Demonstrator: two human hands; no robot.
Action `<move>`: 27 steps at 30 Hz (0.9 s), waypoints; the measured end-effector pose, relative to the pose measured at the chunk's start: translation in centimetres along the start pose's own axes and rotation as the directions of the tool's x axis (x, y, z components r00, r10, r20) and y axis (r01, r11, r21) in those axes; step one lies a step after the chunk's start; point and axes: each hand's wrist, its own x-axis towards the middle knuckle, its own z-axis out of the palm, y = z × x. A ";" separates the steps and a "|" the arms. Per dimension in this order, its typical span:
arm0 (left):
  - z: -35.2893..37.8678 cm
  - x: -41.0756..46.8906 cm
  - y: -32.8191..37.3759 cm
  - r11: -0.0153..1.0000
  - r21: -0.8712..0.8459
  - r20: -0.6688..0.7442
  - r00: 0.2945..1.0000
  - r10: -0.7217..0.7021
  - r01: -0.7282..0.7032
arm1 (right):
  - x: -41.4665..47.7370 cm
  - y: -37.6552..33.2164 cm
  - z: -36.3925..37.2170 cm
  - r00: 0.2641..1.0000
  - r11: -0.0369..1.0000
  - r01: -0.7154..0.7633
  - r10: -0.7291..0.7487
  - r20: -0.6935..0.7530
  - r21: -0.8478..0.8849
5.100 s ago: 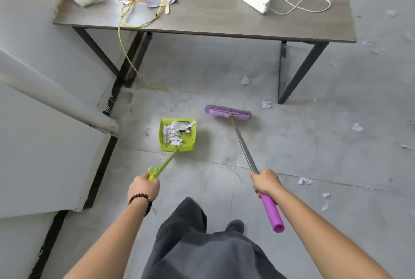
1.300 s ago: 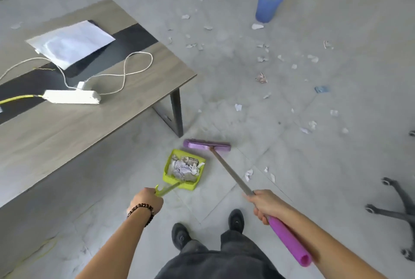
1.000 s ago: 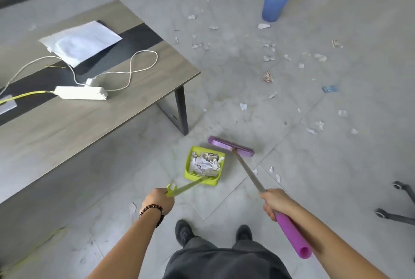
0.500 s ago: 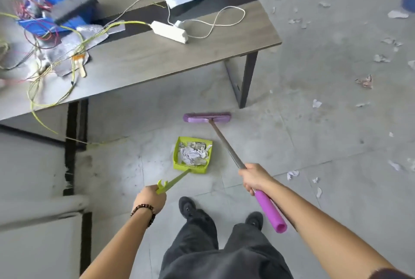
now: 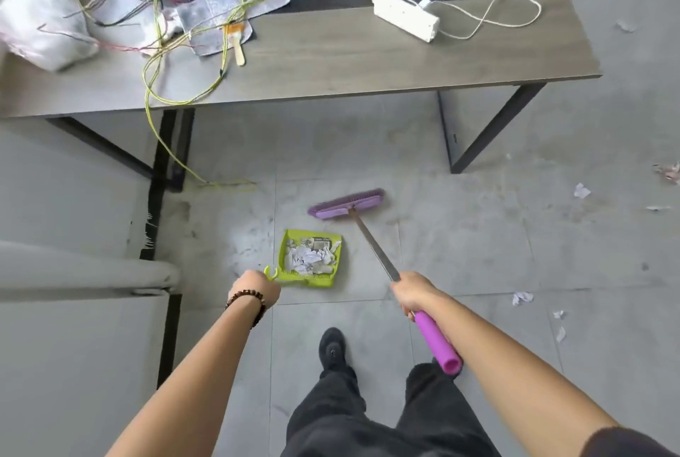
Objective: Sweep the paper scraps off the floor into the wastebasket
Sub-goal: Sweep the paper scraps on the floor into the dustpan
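My left hand (image 5: 255, 290) grips the handle of a lime-green dustpan (image 5: 290, 274), which holds a heap of crumpled paper scraps (image 5: 311, 256). My right hand (image 5: 414, 292) is closed around the metal shaft of a purple broom (image 5: 375, 248). The broom's head (image 5: 346, 203) rests near the floor just beyond the dustpan. Loose scraps (image 5: 522, 297) lie on the grey floor to my right, and another scrap (image 5: 581, 190) lies farther out. No wastebasket is in view.
A grey table (image 5: 331, 62) stands ahead, strewn with wires, a white power strip (image 5: 404, 15) and a white bag (image 5: 40, 18). Its dark legs (image 5: 489, 136) stand beside the broom. A pale ledge (image 5: 81, 265) juts in at the left. My shoe (image 5: 332, 348) is below the dustpan.
The view has swung left from the open floor and blue wastebasket back toward the table. Both hands kept their grip; the dustpan now sits closer to my left hand.
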 end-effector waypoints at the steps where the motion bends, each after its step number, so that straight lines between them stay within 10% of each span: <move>1: -0.8 0.5 0.2 0.999 0.038 0.003 1.000 0.021 -0.021 | -0.9 0.0 1.2 1.000 0.999 -0.024 0.024 0.019 -0.028; 10: -4.3 2.0 2.9 0.987 0.105 0.037 0.992 0.119 -0.123 | -8.6 3.3 -1.7 0.955 0.785 -0.282 0.174 0.241 0.552; 27: 0.9 -1.5 4.5 0.805 0.417 0.166 0.906 0.390 -0.423 | -10.0 8.8 3.4 0.964 0.483 -0.022 0.243 -0.111 0.875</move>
